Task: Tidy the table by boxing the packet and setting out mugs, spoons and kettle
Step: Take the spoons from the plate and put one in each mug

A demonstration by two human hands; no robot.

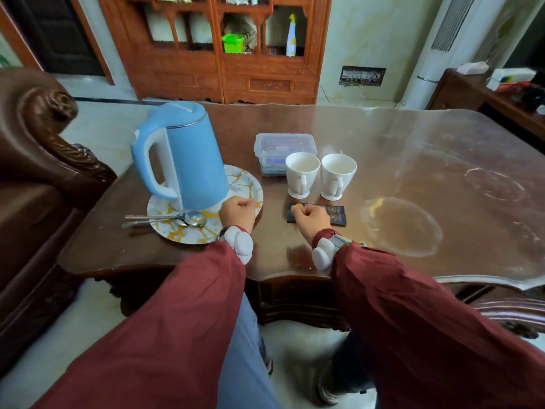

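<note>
Far left: the carved arm of a brown leather sofa (44, 134) stands beside the wooden table (413, 178), whose top lies under a clear glossy cover.

Left part of the table: a blue kettle (184, 154) stands upright on a white plate (182, 234) veined with gold, its handle turned toward the sofa. Two metal spoons (177, 219) lie side by side on the near part of the same plate, bowls pointing right, handles reaching past the plate's left rim.

Left hand (237, 214): curled, fingers drawn together, resting at the plate's right rim just beside the kettle's base. Whether it grips the rim cannot be told. A white band sits at the wrist, below a dark red sleeve (177, 320).

Centre: a clear plastic box (284, 149) with its lid on stands toward the far side. Two white mugs (320, 175) stand upright just in front of it, close together, handles facing the person.

Right hand (312, 219): loosely closed, resting on the dark packet (336, 216), which lies flat on the table just in front of the mugs and outside the box. Thumb and fingers meet near the packet's left end; whether they pinch it cannot be told.

Right: the tabletop shows pale ring marks.
</note>
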